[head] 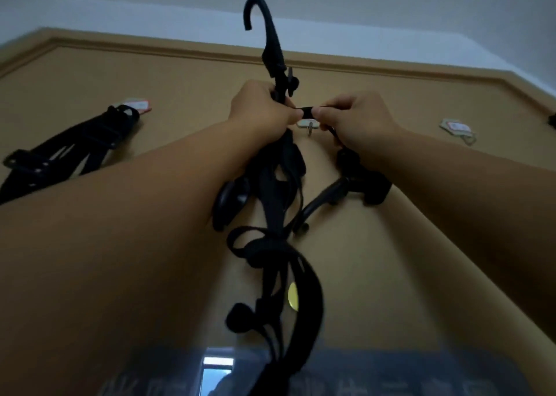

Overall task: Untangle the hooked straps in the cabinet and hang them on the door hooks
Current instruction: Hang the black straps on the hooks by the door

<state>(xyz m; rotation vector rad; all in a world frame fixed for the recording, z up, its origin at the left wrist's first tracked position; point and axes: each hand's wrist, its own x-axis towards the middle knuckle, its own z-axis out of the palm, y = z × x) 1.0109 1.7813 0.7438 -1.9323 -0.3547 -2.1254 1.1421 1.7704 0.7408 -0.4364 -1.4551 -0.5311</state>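
Both arms are raised in front of the tan door (pixel 391 245), seen from below. The tangled straps (pixel 276 245) are gripped by the left hand (pixel 261 110), with the fingers curled tight round the bundle just below a black plastic hook (pixel 261 13). That hook stands up above the fist, its curl open to the left. The rest of the bundle hangs down between the forearms in loops and knots, and is blurred lower down. A short strap section (pixel 307 111) is pinched by the right hand (pixel 358 119) between thumb and fingertips. It is held level between the two hands, directly in front of the middle door hook (pixel 309 126); contact with that hook cannot be told. Below the right hand a second black hook (pixel 319 203) and a bulky buckle part (pixel 370 185) are seen dangling, the buckle part close against the right wrist. A yellow round tag (pixel 292 298) is partly seen behind the lower bundle. On the left door hook (pixel 137 105) another black strap (pixel 75 146) is hung, running down toward the left edge. The right door hook (pixel 458 131) is seen well apart, right of the right hand.
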